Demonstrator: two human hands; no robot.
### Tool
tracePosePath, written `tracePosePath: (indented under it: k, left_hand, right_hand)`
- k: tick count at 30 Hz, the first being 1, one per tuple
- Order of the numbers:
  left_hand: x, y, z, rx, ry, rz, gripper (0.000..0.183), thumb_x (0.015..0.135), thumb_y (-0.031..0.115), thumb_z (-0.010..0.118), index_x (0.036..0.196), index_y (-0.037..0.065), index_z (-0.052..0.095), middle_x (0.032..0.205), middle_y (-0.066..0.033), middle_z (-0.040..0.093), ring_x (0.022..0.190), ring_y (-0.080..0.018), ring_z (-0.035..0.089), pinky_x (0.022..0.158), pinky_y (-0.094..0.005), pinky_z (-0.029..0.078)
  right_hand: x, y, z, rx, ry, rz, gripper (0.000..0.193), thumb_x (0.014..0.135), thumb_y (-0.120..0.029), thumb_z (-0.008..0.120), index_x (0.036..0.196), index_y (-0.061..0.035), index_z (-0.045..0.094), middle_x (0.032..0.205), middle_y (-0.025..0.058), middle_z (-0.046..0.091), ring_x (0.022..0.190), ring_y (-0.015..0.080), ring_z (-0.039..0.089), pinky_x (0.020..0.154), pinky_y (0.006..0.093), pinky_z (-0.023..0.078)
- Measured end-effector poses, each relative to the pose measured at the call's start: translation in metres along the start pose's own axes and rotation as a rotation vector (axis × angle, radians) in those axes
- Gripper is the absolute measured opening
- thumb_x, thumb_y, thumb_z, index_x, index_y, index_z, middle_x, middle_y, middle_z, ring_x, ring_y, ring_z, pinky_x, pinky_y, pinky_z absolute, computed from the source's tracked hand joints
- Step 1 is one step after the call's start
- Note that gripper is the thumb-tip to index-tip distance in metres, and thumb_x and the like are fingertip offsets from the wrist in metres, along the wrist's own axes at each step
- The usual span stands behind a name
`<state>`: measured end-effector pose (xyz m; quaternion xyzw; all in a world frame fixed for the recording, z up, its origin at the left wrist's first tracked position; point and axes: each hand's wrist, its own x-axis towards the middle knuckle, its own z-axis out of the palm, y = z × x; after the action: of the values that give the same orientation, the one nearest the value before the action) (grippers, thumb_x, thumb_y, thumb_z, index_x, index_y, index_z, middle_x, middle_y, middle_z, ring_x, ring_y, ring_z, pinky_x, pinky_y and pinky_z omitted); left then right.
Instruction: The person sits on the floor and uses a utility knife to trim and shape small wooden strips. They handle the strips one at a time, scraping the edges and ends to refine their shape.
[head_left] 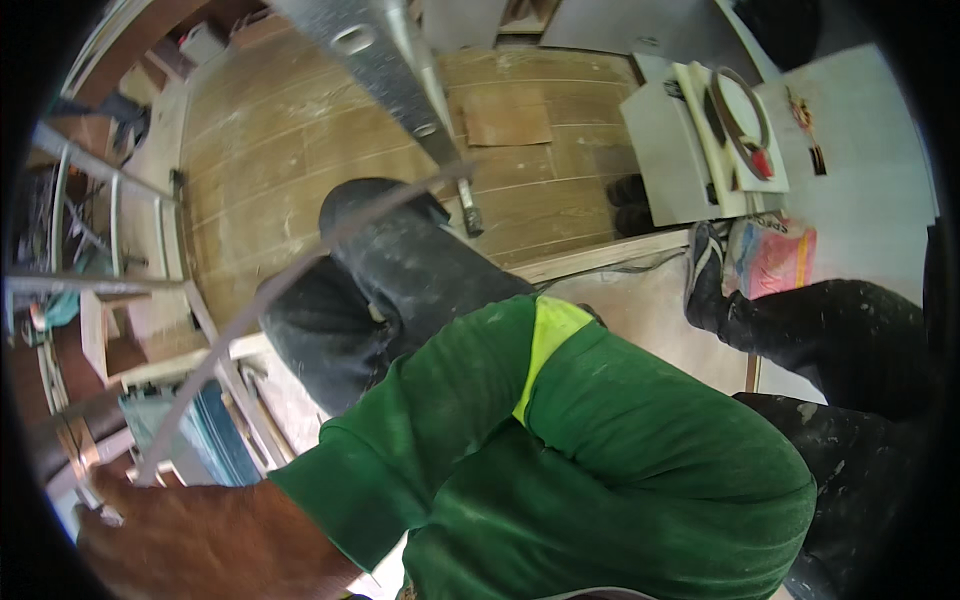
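Observation:
From the lower right, my green sleeve with a yellow patch bends across to the lower left, where my right hand [205, 540] is closed, its fingers curled. I take it for my right from the way the arm crosses. A long thin grey-brown strip [290, 275], smeared by motion, rises from the fingertips and curves to the upper middle, passing in front of dark trousers and a metal ladder [385, 85]. Beyond the fingers lies something pale that I cannot make out. My left hand is not seen.
Dusty dark-trousered legs [420, 270] are ahead; another leg with a shoe [705, 265] is at right. White boards [660, 150] bear a coiled band [720, 115] beside a red bag [775, 255]. A brown square [508, 115] lies on the floor. Bluish panels [225, 435] stand left.

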<state>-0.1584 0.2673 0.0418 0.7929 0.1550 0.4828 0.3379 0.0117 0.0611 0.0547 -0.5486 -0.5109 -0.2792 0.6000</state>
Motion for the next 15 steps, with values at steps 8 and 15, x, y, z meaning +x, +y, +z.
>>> tracePosePath:
  k: [8, 15]
  left_hand:
    - [-0.023, -0.025, 0.114, -0.323, -0.477, -0.175, 0.019, 0.107, 0.014, 0.062, 0.121, 0.0, 0.06, 0.106, -0.0082, 0.063, 0.098, -0.0151, 0.059, 0.088, -0.0301, 0.048]
    - [-0.046, -0.045, 0.141, -0.151, -0.588, -0.354, 0.03, 0.106, 0.011, 0.063, 0.133, -0.001, 0.058, 0.106, -0.0061, 0.063, 0.094, -0.0127, 0.061, 0.083, -0.0286, 0.056]
  right_hand:
    - [-0.075, 0.101, -0.04, 0.261, -0.464, 0.474, 0.015, 0.087, -0.015, 0.071, 0.084, -0.0002, 0.069, 0.075, 0.0159, 0.069, 0.07, 0.0345, 0.074, 0.063, 0.0481, 0.058]
    - [-0.134, 0.134, -0.026, 0.145, -0.426, 0.54, 0.019, 0.088, -0.018, 0.068, 0.091, 0.0014, 0.068, 0.078, 0.0212, 0.069, 0.074, 0.0415, 0.07, 0.067, 0.0504, 0.056]
